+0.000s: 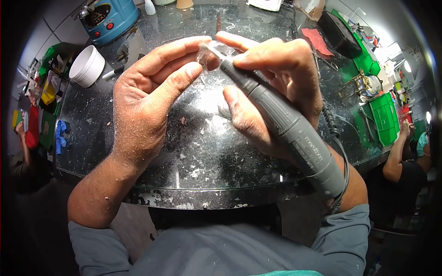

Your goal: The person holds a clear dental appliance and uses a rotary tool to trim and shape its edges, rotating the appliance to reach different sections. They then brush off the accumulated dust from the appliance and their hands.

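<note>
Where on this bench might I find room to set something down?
Flecked but free: the bench between the white tub, blue scrap and left forearm, and its front between that and the right forearm. The right side is crowded around the green tray.

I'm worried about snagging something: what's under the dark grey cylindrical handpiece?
The right hand and forearm lie beneath the handpiece, with the white-flecked black tabletop showing around them. Tabletop directly under them is hidden.
</note>
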The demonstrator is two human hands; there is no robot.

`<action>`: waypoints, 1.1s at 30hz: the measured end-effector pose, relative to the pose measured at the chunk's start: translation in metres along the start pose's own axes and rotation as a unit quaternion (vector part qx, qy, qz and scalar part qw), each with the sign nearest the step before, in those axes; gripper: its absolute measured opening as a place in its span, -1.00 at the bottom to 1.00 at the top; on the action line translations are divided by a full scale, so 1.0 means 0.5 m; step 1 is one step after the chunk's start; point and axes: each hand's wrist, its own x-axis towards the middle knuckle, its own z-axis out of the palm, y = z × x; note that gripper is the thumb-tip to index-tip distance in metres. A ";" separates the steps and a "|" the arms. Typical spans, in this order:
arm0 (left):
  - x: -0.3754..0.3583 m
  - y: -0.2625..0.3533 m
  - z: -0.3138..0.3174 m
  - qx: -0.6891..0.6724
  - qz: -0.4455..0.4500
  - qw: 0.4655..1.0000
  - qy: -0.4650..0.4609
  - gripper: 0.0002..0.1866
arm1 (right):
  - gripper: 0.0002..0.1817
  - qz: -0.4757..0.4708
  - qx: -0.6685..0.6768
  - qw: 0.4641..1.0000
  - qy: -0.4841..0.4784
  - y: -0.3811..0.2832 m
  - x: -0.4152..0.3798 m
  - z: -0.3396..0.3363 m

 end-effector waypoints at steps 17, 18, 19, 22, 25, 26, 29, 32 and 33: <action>0.003 -0.014 -0.009 -0.214 -0.122 0.968 -0.036 -0.58 | -0.60 0.033 -0.070 0.997 -0.016 -0.005 -0.009 -0.004; 0.003 -0.014 -0.009 -0.214 -0.122 0.969 -0.036 -0.58 | -0.60 0.026 -0.055 0.998 -0.020 -0.001 -0.009 -0.007; 0.004 -0.015 -0.009 -0.212 -0.121 0.969 -0.035 -0.59 | -0.60 0.023 -0.087 0.996 -0.027 -0.004 -0.010 -0.007; 0.004 -0.016 -0.012 -0.216 -0.117 0.968 -0.041 -0.60 | -0.61 0.049 -0.074 0.995 -0.044 -0.014 -0.007 -0.012; 0.004 -0.016 -0.012 -0.213 -0.115 0.969 -0.047 -0.60 | -0.60 0.022 -0.078 0.996 -0.019 -0.008 -0.007 -0.004; 0.005 -0.016 -0.011 -0.204 -0.114 0.971 -0.046 -0.59 | -0.60 0.019 -0.100 0.994 -0.031 -0.011 -0.006 -0.004; 0.005 -0.019 -0.013 -0.206 -0.115 0.971 -0.042 -0.59 | -0.60 0.018 -0.086 0.996 -0.020 -0.003 -0.009 -0.005; 0.006 -0.018 -0.011 -0.190 -0.112 0.975 -0.037 -0.59 | -0.59 0.027 -0.078 0.996 -0.017 -0.009 -0.009 -0.005; 0.006 -0.017 -0.012 -0.190 -0.112 0.975 -0.037 -0.59 | -0.58 0.033 -0.080 0.996 -0.023 -0.011 -0.008 -0.005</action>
